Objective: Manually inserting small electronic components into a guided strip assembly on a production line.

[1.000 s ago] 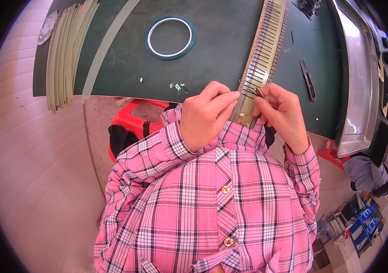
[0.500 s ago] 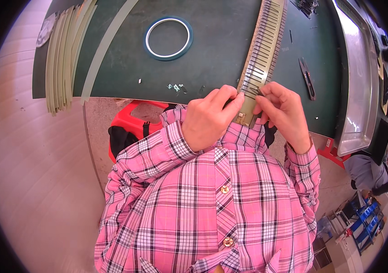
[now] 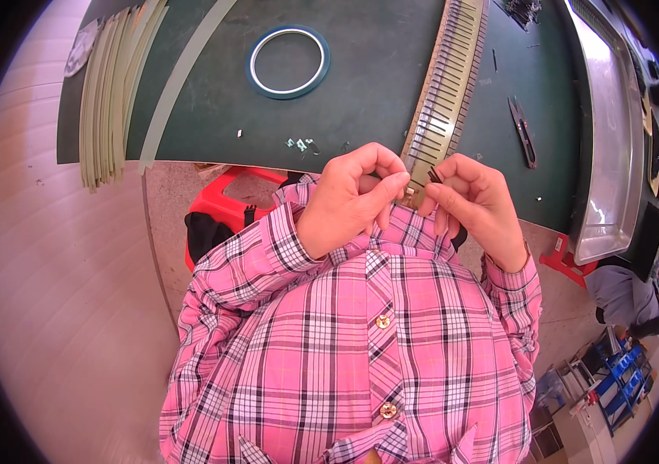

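Observation:
A long pale slotted strip [image 3: 451,85], crossed by a row of short dark bars, lies on the table with its near end by my hands. My right hand [image 3: 483,207] is closed in a pinch just right of that end. Several thin short black pieces [image 3: 434,175] stick out between its thumb and fingers. To the left of the strip's end, my left hand [image 3: 349,192] has thumb and forefinger pressed together. Whether anything is between those fingertips I cannot make out.
Right of the strip lie thread snips [image 3: 524,133] and a pile of black pieces [image 3: 523,11]. A metal tray [image 3: 599,166] stands farther right. Left are a tape roll [image 3: 254,76], pale scraps [image 3: 299,145] and bundled strips [image 3: 105,100]. A red stool [image 3: 217,193] sits below the table.
My hands have drawn back from the slotted strip, both slightly toward me. The black pieces now show raised in my right fingers; before, dark pieces lay by those fingertips over the strip.

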The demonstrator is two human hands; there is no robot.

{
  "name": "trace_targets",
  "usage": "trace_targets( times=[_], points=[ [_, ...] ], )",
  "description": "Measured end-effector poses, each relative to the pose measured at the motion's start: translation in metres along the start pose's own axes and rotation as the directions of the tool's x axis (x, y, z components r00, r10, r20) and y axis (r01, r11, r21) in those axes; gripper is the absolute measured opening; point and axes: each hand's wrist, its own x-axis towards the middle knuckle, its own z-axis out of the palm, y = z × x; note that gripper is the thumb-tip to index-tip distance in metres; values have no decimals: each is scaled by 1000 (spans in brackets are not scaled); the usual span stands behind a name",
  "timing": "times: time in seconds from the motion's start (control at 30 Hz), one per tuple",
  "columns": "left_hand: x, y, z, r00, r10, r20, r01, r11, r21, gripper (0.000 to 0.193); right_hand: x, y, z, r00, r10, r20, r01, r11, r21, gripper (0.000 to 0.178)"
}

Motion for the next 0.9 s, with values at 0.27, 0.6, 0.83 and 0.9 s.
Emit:
trace_targets(
  times=[0.27,0.6,0.83,0.9],
  points=[
    [4,-13,-3,844,536,8,-403,624,669,13,10,0,-2,997,1,-82,-17,982,-187,6],
    [10,-24,-1,744,653,141,-479,374,795,23,14,7,-7,989,-55,-136,14,959,-284,6],
    [15,-29,8,702,649,294,-460,98,882,27,16,19,-20,994,-54,-99,21,951,-308,5],
    [15,-28,9,694,644,322,-461,54,886,27,14,14,-21,996,-5,-92,-17,972,-236,5]
  ],
)
